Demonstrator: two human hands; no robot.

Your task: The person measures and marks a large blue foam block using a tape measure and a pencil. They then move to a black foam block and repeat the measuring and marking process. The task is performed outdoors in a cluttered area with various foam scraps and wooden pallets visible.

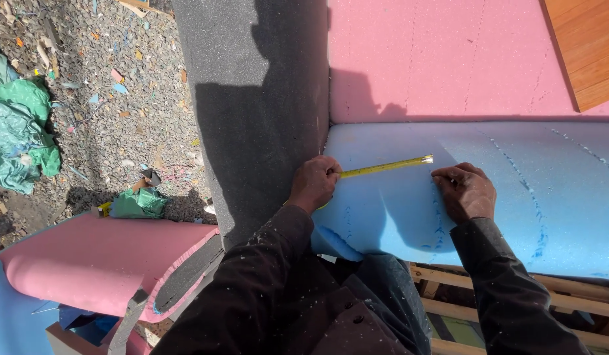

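Tape measure (383, 167) spans from left hand (313, 184) grip toward right hand (467, 192).

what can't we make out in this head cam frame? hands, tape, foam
- Tape measure case: hidden inside the left hand; head view shows only the yellow blade.
- Blade markings: too small to read.
- Right hand fingertips: curled onto the blue foam; whether they hold a marker cannot be told.
- Wooden frame: mostly covered by foam and sleeves, cut off by the bottom edge.

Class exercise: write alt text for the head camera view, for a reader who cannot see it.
A person's left hand holds a yellow tape measure stretched across a blue foam cushion, while the right hand presses on the foam near the tape's tip. Pink foam and grey foam adjoin it.
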